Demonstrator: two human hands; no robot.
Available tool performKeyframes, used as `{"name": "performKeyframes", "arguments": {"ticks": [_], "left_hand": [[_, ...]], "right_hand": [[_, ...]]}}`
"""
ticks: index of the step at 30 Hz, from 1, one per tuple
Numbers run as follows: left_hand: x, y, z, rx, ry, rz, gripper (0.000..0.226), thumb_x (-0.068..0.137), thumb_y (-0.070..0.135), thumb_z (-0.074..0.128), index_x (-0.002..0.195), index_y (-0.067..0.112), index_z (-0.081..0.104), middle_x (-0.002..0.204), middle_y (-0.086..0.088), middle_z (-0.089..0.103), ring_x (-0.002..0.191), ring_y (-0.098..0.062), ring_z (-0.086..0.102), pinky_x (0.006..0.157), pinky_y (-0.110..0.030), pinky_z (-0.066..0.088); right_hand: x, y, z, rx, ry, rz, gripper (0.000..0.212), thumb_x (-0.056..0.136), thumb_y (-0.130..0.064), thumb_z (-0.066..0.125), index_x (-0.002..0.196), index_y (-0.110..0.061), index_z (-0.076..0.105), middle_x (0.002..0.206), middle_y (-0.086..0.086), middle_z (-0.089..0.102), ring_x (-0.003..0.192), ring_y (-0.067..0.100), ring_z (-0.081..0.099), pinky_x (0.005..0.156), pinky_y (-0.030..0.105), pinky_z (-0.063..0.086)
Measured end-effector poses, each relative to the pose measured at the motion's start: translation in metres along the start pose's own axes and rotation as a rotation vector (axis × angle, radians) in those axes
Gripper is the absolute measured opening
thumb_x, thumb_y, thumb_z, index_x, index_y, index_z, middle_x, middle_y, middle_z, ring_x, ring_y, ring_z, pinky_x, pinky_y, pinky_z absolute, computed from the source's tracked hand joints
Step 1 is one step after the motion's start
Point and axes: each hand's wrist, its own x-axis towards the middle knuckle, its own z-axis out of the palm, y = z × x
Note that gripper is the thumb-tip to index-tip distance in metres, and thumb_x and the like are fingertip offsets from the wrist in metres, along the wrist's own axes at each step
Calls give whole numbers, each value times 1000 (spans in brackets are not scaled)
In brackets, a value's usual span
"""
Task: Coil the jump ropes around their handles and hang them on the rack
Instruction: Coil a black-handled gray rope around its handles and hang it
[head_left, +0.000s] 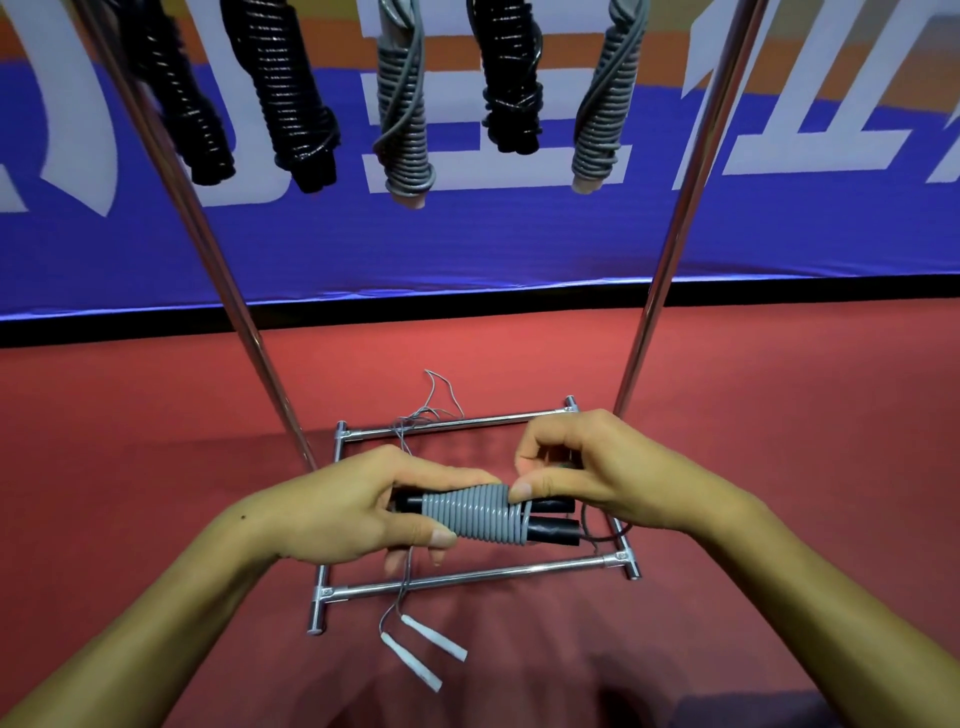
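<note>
My left hand grips two black handles held side by side, with a grey rope coiled tightly around their middle. My right hand pinches the rope at the right end of the coil with thumb and forefinger. The bundle is held level above the base of a chrome rack. Several coiled ropes hang from the top of the rack: black ones and grey ones.
On the red floor lies another thin grey rope with two white handles near the rack's front bar. The rack's two chrome uprights rise left and right. A blue banner stands behind.
</note>
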Motion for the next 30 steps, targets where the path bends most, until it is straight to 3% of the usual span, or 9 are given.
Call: {"name": "performKeyframes", "arguments": {"ticks": [2, 5, 9, 12, 15, 22, 26, 30], "left_hand": [[-1, 0, -1, -15, 12, 2, 58, 101, 14, 71, 148, 46, 56, 95, -15, 72, 67, -28, 57, 68, -31, 55], [-3, 0, -2, -26, 19, 4, 57, 101, 17, 72, 147, 46, 57, 106, -18, 74, 73, -41, 60, 72, -40, 56], [-4, 2, 2, -43, -19, 10, 55, 100, 13, 71, 146, 41, 60, 96, -3, 72, 70, -18, 56, 68, -37, 53], [-5, 8, 3, -63, -47, 34, 55, 100, 12, 71, 146, 40, 60, 103, -15, 71, 72, -10, 56, 71, -38, 53], [-5, 8, 1, -103, -45, 42, 57, 99, 11, 72, 148, 38, 59, 97, -11, 72, 68, -16, 59, 70, -37, 55], [-2, 11, -1, -195, -17, 92, 61, 97, 4, 73, 148, 34, 59, 90, -17, 72, 67, -26, 56, 67, -31, 56], [-1, 11, 0, -231, 9, 110, 61, 96, 0, 72, 149, 29, 59, 87, -13, 73, 68, -28, 54, 65, -30, 55], [-3, 10, -1, -221, 24, 123, 60, 96, 2, 71, 148, 30, 60, 89, -14, 74, 70, -32, 55, 65, -30, 56]], "right_hand": [[1, -1, 3, 59, 61, -43, 17, 90, -37, 79, 85, -24, 69, 83, -4, 66, 74, 27, 58, 69, 43, 48], [3, -1, 7, 121, 130, -74, 13, 86, -27, 84, 85, -18, 75, 86, -4, 69, 75, 20, 62, 70, 38, 49], [2, -1, 9, 218, 72, 1, 19, 79, -22, 90, 81, -8, 78, 74, 8, 65, 66, 12, 51, 63, 35, 40], [2, -3, 8, 319, 22, 32, 16, 79, -16, 90, 79, -7, 77, 72, 20, 63, 66, 15, 49, 62, 34, 38], [2, -3, 3, 389, 18, 17, 11, 82, -16, 87, 80, -15, 77, 69, 13, 62, 64, 20, 46, 59, 38, 33], [3, -6, 3, 664, 27, -16, 14, 88, -12, 73, 92, -10, 59, 61, -8, 59, 49, 2, 45, 49, 15, 36], [2, -4, 4, 646, 85, -1, 12, 89, -12, 74, 79, -18, 70, 59, -4, 62, 48, 1, 49, 49, 14, 39], [0, -6, -3, 572, 74, -22, 6, 89, -14, 73, 84, -18, 75, 72, 4, 68, 62, 8, 57, 59, 19, 47]]}}
